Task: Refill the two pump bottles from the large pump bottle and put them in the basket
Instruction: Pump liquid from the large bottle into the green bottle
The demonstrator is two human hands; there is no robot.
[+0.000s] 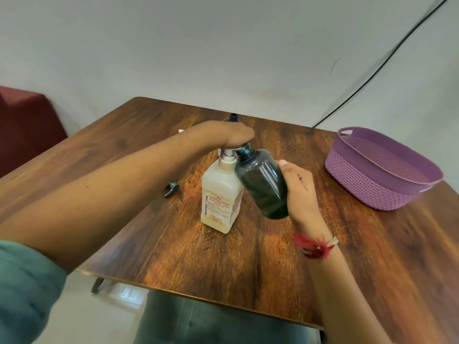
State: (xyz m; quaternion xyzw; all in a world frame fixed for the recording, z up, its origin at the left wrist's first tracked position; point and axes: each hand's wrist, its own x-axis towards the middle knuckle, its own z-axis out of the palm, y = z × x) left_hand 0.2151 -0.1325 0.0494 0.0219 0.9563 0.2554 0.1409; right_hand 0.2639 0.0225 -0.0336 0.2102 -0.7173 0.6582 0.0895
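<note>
**Trainee:** What is the step in hand?

**Instructor:** Refilling. The large pump bottle [219,202] stands upright near the centre of the tabletop [173,244]. The left hand [223,135] lies on top of its pump head [229,152], with its fingers [244,139] curled down over it. The right hand [300,192] grips the small dark bottle [260,184] round its lower body. The bottle is tilted, with its open neck up against the nozzle at 3 o'clock of the pump.

**Trainee:** How do I do it well?

**Instructor:** Keep the open neck directly under the nozzle before each stroke. Press straight down, because a sideways push may tip the large bottle. Use full, slow strokes and let the head rise between them. Keep the tilt shallow so the liquid runs down the inner wall. The dark plastic hides the level, so check it often.

**Trainee:** Where are the other parts?

**Instructor:** A loose dark pump part [171,189] lies on the tabletop at 9 o'clock of the large bottle. I judge it belongs to one of the small bottles, so refit it after filling. A second dark bottle top [233,117] shows at 12 o'clock, mostly hidden behind the left hand. The purple basket [360,184] sits at 3 o'clock, well apart, and nothing shows inside it.

**Trainee:** What could go wrong?

**Instructor:** Drips at the neck and overfilling.
</note>
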